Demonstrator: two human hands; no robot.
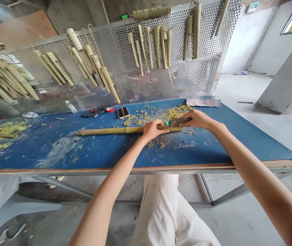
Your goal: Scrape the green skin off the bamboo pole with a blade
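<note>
A long bamboo pole (110,131) lies lengthwise on the blue tabletop. My left hand (154,129) is closed over the pole toward its right end, pressing it against the table. My right hand (196,119) grips a dark, flat tool (178,122) with a small green patch at its left end. The tool rests along the top of the pole, just right of my left fingers; its exact kind is hard to make out. Curly bamboo shavings (178,112) are heaped behind the tool, and more bits lie in front of the pole.
Behind the pole are a phone (123,112), red tape (109,109), a dark bundle (94,112) and a plastic bottle (71,106). A blurred package (202,101) sits at the back right. Bamboo pieces (156,46) hang on the perforated metal panel (125,78). Shavings cover the left end.
</note>
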